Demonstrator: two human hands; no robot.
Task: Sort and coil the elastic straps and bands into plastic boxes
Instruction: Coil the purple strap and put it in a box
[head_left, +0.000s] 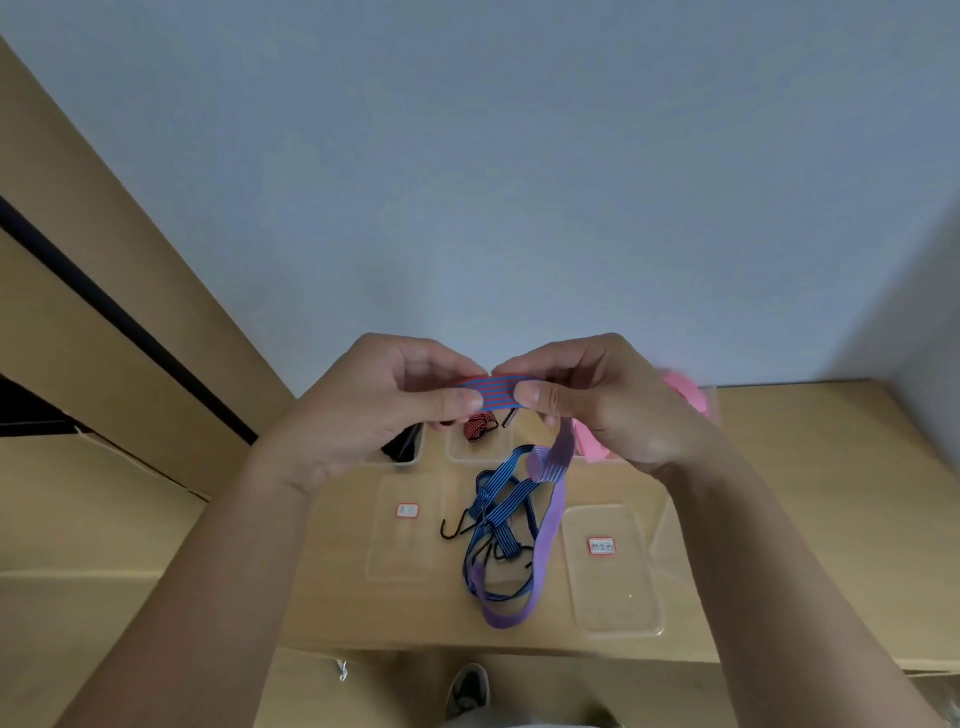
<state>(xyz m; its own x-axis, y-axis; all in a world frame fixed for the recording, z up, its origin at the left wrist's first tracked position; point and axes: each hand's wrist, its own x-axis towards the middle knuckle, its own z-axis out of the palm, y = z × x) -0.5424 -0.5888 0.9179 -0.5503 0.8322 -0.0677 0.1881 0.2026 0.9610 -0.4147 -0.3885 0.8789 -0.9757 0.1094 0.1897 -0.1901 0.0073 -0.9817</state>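
Observation:
My left hand (384, 400) and my right hand (597, 400) are raised above the table and together pinch a red-and-blue striped elastic strap (491, 392) stretched flat between thumbs and fingers. Its loose end (553, 460) hangs below my right hand. On the table lie a tangled blue striped strap with black hooks (496, 512) and a purple band (545, 551) looped around it. A small coiled red strap (478, 428) sits in a clear plastic box (457, 452) behind. Pink bands (685, 397) show behind my right hand.
Two clear box lids with red-edged labels lie flat, one on the left (402, 525) and one on the right (610, 566). A dark strap (402, 444) sits in a box on the left. The wooden table (805, 519) ends near my shoe (467, 691). A wall rises behind.

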